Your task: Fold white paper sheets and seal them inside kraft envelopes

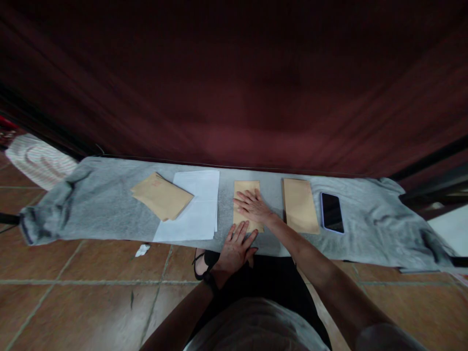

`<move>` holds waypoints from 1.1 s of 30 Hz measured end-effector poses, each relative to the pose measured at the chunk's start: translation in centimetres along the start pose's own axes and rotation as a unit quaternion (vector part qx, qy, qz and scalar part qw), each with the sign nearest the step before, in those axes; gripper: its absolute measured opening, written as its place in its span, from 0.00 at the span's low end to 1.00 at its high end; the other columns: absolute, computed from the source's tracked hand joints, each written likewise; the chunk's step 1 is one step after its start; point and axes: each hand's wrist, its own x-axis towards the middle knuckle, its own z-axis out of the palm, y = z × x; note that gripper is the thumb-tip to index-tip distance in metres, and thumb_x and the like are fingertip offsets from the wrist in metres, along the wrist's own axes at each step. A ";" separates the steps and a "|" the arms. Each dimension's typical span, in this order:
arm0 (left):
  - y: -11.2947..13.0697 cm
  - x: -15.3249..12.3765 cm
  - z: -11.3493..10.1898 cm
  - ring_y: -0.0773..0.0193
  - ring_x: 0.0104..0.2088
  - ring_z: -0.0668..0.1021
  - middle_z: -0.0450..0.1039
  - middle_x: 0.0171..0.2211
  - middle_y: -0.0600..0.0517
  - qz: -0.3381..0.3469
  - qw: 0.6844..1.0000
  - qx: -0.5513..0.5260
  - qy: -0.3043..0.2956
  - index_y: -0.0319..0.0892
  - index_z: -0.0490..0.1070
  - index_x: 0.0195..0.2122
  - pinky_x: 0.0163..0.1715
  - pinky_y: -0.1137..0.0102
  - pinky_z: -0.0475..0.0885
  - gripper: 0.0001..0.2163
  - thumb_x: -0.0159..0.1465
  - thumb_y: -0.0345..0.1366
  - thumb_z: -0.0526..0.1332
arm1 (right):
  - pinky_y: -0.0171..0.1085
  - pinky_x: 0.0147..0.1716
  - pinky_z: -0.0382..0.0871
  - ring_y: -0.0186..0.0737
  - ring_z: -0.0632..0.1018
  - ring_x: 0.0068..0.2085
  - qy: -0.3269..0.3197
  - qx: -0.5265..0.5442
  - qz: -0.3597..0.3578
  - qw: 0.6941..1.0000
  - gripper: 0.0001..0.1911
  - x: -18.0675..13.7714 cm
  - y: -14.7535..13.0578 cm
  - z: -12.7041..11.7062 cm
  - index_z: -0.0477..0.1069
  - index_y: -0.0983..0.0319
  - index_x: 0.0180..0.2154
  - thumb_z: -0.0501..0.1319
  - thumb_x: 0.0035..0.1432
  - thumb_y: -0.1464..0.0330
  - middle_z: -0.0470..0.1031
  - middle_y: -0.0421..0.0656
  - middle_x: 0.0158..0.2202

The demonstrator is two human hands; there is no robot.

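A: Closest in is the person's lap [270, 278], dark trousers, sitting low on the floor [73, 292]. Hands?

B: Right hand [253, 204] lies palm-down with fingers spread, pressing on the middle envelope [247, 187] and gripping nothing. Left hand [236, 246] is flat and splayed too, empty, fingertips at that envelope's near edge. Can't tell if they touch it.

A: Why flat like that?

B: My guess is to pin it so it doesn't slide, or to smooth it down. The envelope sits mid-row on the cloth [106, 204], straight ahead of the body.

A: And the rest of the row?

B: Second envelope [300, 204] is just right of it, apart, with a phone [332, 212] beside that, screen dark. On the left are white sheets [193, 207], with an envelope stack [162, 196] overlapping their corner. Probably all laid side by side so everything is within arm's reach.

A: Surface?

B: Grey cloth spread over brown tiles, rumpled at both ends, likely keeping the paper off the floor. Paper scrap [142, 250] on the tiles just off its near edge.

A: Room?

B: Dim. A dark red curtain [234, 97] hangs right behind the cloth, and striped fabric [40, 161] is bunched far left.
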 end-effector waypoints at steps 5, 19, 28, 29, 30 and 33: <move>0.0 0.0 0.2 0.50 0.69 0.63 0.62 0.67 0.42 0.002 1.000 0.000 0.012 0.51 0.62 0.67 0.67 0.50 0.55 0.27 0.69 0.50 0.59 | 0.60 0.70 0.37 0.50 0.53 0.72 -0.035 0.051 0.006 0.998 0.25 -1.8 -0.9 -0.3 0.57 0.48 0.68 0.48 0.73 0.57 0.51 0.38 0.73; 0.2 0.0 -0.2 0.54 0.68 0.64 0.65 0.65 0.41 -0.011 1.000 -0.020 0.018 0.38 0.63 0.66 0.69 0.52 0.57 0.23 0.72 0.41 0.54 | 0.50 0.71 0.50 0.44 0.56 0.72 0.013 0.110 0.028 0.993 0.34 -9.9 -4.9 0.0 0.53 0.64 0.70 0.49 0.71 0.52 0.53 0.51 0.72; 0.5 -0.7 -0.5 0.53 0.70 0.59 0.57 0.69 0.39 -0.029 1.000 -0.009 -0.003 0.35 0.53 0.71 0.70 0.53 0.55 0.29 0.70 0.39 0.54 | 0.53 0.69 0.55 0.49 0.59 0.71 0.106 0.043 0.089 0.989 0.34 -14.2 -7.6 1.7 0.52 0.66 0.70 0.54 0.70 0.58 0.55 0.53 0.71; 0.4 -0.9 -0.5 0.52 0.70 0.59 0.57 0.69 0.38 -0.038 0.999 -0.004 0.000 0.35 0.52 0.71 0.69 0.53 0.55 0.29 0.70 0.40 0.54 | 0.53 0.69 0.55 0.49 0.59 0.71 0.111 0.038 0.097 0.988 0.34 -14.5 -7.8 1.7 0.52 0.67 0.70 0.54 0.70 0.58 0.56 0.54 0.71; 0.3 -1.2 -0.5 0.52 0.70 0.59 0.58 0.69 0.38 -0.047 0.999 0.000 0.003 0.34 0.52 0.71 0.69 0.53 0.56 0.29 0.71 0.41 0.54 | 0.53 0.69 0.55 0.50 0.60 0.70 0.116 0.034 0.104 0.987 0.34 -14.7 -7.9 1.8 0.53 0.67 0.70 0.54 0.70 0.58 0.56 0.54 0.70; 0.1 -1.7 -0.6 0.50 0.69 0.61 0.60 0.67 0.36 -0.077 0.997 0.006 0.012 0.33 0.55 0.69 0.67 0.53 0.59 0.28 0.72 0.43 0.52 | 0.53 0.69 0.54 0.50 0.60 0.70 0.123 0.025 0.121 0.985 0.33 -15.0 -8.2 1.9 0.53 0.68 0.70 0.54 0.70 0.59 0.57 0.55 0.70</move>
